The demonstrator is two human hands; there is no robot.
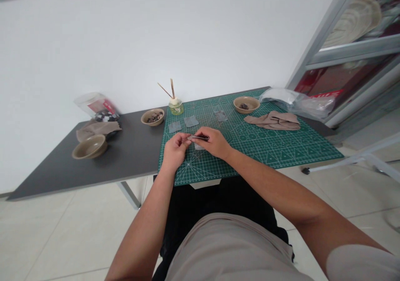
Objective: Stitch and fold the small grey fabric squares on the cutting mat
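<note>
Over the green cutting mat (262,147), my two hands meet close together. My right hand (215,142) is closed around slim tweezers (201,137), whose tips point left toward my other fingers. The fingers of my left hand (175,151) are pinched together at those tips; whatever they hold is too small to make out. Partly hidden below my hands lies a small translucent bag (198,146). Farther back on the mat are more flat translucent bags (191,121), one near the left edge (175,126) and another to the right (220,116).
Dark pieces fill a bowl (152,117) at left; another bowl (246,104) holds a dark lump. A reed diffuser (176,106) stands behind. A brown cloth (275,120) and plastic bag (296,101) lie right. A third bowl (90,146) sits far left near a clear container (95,104).
</note>
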